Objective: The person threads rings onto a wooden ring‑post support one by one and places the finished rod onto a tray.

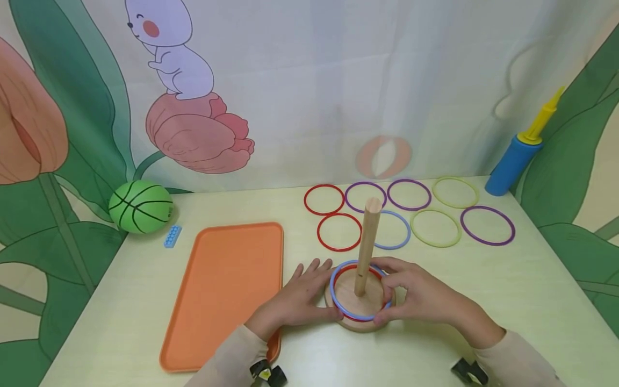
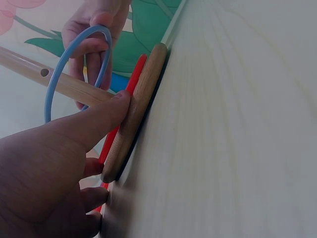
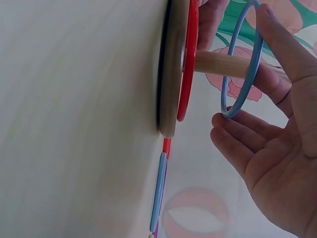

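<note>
Around the peg [image 1: 367,244], the hands [image 1: 306,298] reach inward, right [image 1: 420,294] pinching a blue ring [image 3: 253,64].

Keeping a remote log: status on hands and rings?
Right hand holds blue ring around peg, above red ring. Left hand at base; its thumb, near the red ring's edge, may obstruct.

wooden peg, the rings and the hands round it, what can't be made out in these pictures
- Head view: part of the far blue ring's left edge, hidden behind the wooden peg.
- Left wrist view: the top of the wooden peg, cut off by the left edge.
- Right wrist view: most of the left grip, cut off by the top edge and partly covered by the red ring.
</note>
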The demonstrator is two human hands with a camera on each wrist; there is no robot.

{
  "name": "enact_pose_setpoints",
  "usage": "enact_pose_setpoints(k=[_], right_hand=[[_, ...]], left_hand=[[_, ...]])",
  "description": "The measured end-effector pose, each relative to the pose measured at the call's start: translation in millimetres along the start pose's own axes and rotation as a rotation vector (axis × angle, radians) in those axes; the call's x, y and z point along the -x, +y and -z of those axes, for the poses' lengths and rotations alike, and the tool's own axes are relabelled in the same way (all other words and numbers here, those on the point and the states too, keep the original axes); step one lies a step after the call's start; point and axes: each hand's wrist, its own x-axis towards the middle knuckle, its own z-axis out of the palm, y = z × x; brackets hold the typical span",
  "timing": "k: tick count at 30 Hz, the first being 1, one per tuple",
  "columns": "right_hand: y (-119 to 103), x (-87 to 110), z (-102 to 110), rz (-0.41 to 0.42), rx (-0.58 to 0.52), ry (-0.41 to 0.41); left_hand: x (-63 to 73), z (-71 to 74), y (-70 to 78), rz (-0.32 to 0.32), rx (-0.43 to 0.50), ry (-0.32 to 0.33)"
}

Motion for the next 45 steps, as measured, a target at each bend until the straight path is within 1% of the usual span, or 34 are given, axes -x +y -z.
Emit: enact_pose_setpoints(k=[7, 13, 21, 29, 38, 45], right_hand=[[2, -0.9, 1, 0.013, -0.018, -0.006], [2, -0.5, -2, -0.027, -0.002, -0.035], [5, 0.1, -2, -0.068, 0.028, -0.055], [9, -1.9, -6, -0.052, 0.029, -0.066], [8, -4.2, -8, -0.092, 0.050, -0.082], [10, -5.2, -10, -0.094, 0.077, -0.091]], left_hand=[[-1.5, 1.2, 0.9, -0.007, -0.014, 0.006], [0.5, -1.0, -0.5, 0.000, -0.004, 0.011], [-0.3, -0.7, -0.5, -0.012, -0.004, 0.017], [0.0, 0.0, -0.7, -0.021, -0.008, 0.020], [0.1, -0.8, -2.0, -0.023, -0.003, 0.019], [0.0, -0.3, -1.1, -0.016, 0.001, 0.016]])
